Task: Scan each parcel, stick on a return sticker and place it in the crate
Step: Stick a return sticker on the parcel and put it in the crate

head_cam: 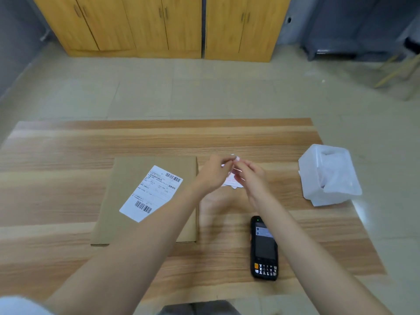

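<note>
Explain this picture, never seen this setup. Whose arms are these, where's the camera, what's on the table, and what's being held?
There is no robot here: a person works with two bare hands. The single picture comes from a camera worn on their head, looking forward and down, so the arms reach in from the bottom edge.

On the wooden table lies a flat cardboard parcel with a white shipping label bearing barcodes. Nearer the person, to the right, a black handheld scanner lies face up with its screen lit. At the right edge stands a white plastic box with something white inside.

The left hand and right hand meet above the table, both pinching a small piece of white sticker paper. It is too blurred to read, and probably a sticker is being peeled off.
</note>
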Available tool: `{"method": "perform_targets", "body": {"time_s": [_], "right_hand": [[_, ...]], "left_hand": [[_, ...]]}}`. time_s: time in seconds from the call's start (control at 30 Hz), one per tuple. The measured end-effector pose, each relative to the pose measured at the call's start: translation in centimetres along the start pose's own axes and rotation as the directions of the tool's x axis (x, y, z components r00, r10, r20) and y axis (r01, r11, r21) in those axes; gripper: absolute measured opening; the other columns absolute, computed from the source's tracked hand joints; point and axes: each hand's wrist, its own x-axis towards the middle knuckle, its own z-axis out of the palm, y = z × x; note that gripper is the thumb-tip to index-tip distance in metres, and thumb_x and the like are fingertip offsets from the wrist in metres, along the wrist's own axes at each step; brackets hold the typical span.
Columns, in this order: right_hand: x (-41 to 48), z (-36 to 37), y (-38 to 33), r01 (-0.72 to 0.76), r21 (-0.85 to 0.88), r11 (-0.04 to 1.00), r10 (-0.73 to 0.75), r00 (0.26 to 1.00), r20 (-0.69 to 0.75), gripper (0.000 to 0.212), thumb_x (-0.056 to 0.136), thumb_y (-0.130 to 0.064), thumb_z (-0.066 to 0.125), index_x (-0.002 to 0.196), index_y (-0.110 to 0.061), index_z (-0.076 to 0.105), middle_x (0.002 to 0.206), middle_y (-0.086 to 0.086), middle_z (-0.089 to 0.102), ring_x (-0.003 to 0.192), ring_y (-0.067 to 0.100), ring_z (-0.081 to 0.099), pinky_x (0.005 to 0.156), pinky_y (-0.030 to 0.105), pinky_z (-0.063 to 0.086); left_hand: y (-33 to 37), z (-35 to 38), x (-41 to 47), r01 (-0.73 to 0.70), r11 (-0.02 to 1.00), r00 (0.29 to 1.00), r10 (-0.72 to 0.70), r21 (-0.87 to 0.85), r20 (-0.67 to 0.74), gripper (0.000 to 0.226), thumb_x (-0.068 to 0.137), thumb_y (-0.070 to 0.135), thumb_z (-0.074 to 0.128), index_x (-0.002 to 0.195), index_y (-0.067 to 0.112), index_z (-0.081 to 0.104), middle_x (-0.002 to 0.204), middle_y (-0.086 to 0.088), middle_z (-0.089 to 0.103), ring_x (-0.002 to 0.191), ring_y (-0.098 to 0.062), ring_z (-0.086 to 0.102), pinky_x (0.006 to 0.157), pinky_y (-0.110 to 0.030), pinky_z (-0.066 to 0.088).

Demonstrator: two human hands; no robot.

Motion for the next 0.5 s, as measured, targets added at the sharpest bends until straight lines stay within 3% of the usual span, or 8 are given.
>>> {"method": "perform_targets", "body": {"time_s": [0.1,0.2,0.33,0.5], "right_hand": [[-2.1,0.6,-1.6,0.030,0.076,0.997,-0.034,0.998,0.060,0.010,0.090,-0.021,0.062,0.089,-0.012,0.066,0.080,0.000,0.067,0.074,0.009,0.064,0.062,0.013,0.050],[-3.7,1.3,-2.5,0.028,0.091,0.995,-0.035,0.996,0.083,0.013,0.089,-0.024,0.063,0.091,-0.011,0.066,0.084,0.001,0.066,0.080,0.011,0.064,0.066,0.014,0.050],[-5.6,2.7,-3.1,0.044,0.068,0.997,-0.050,0.995,0.091,0.018,0.087,-0.027,0.065,0.092,-0.010,0.063,0.081,0.000,0.066,0.081,0.011,0.062,0.074,0.019,0.049],[-7.5,4.4,-3.0,0.052,-0.018,0.999,-0.050,0.993,0.112,0.017,0.087,-0.031,0.065,0.084,-0.014,0.064,0.081,-0.002,0.067,0.083,0.012,0.065,0.082,0.024,0.049]], "left_hand": [[1.6,-0.9,-1.3,-0.047,0.993,0.999,0.047,-0.112,-0.004,0.030,0.098,0.007,0.039,0.102,0.012,0.068,0.086,0.006,0.067,0.081,-0.002,0.063,0.078,-0.013,0.048],[2.6,-1.9,-2.7,-0.059,0.983,0.998,0.060,-0.175,0.002,0.028,0.098,0.004,0.035,0.104,0.004,0.063,0.091,-0.003,0.066,0.087,-0.013,0.063,0.088,-0.028,0.050],[3.1,-3.2,-4.7,-0.040,0.966,0.997,0.024,-0.255,-0.068,0.025,0.099,0.005,0.035,0.114,-0.001,0.053,0.099,-0.009,0.061,0.090,-0.017,0.060,0.075,-0.012,0.050],[2.4,-4.9,-6.5,-0.056,0.964,0.996,0.037,-0.260,-0.078,0.019,0.099,0.006,0.037,0.110,0.001,0.052,0.096,-0.006,0.061,0.085,-0.011,0.060,0.069,-0.007,0.048]]}}
